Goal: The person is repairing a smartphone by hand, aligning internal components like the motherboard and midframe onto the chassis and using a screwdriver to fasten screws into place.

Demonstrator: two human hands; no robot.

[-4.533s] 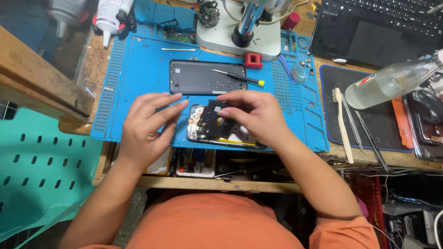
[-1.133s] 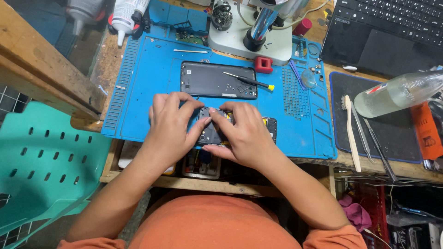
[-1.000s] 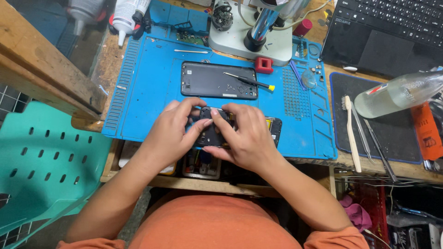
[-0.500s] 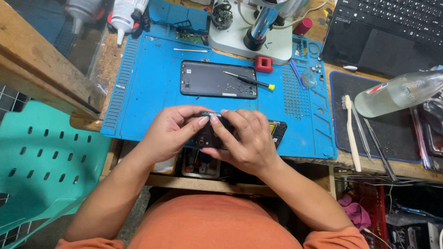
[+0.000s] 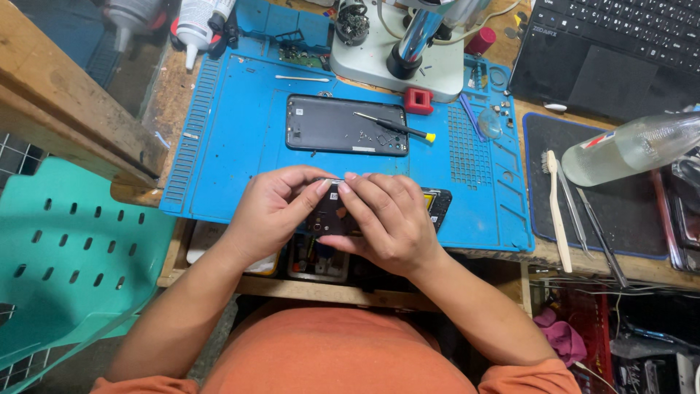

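Right, starting at the left: a green plastic chair [image 5: 65, 248] sits beside the bench, and a worn wooden shelf [image 5: 65, 117] runs above it. Next comes the blue work mat [image 5: 233, 146], where the action is.

The left hand [image 5: 266, 211] grips the left end of the opened phone [image 5: 329, 216], thumb and fingers pinched on its far edge. The phone sits at the near edge of the mat, just in front of the person, and whether it is lifted or resting I cannot tell. The right hand [image 5: 390, 222] is clamped over its middle, and the fingertips of both hands meet at that far edge. Only the phone's right end and a strip of its insides show.

As I read it, they are working something along that top edge with the fingertips. The job needs a firm hold with the left hand and light, careful pressure from the right, because the parts there look small.

Four and a half seconds ago the phone lay flat with the fingers spread over it. Now the hands have closed tight together on it.

Farther off lie the dark back cover [image 5: 343, 125], with a yellow-tipped screwdriver [image 5: 390, 128] across it, and the microscope base [image 5: 397, 62]. To the right are a brush [image 5: 558, 211], tweezers [image 5: 598, 226], a clear bottle [image 5: 634, 146] and a laptop [image 5: 620, 51].
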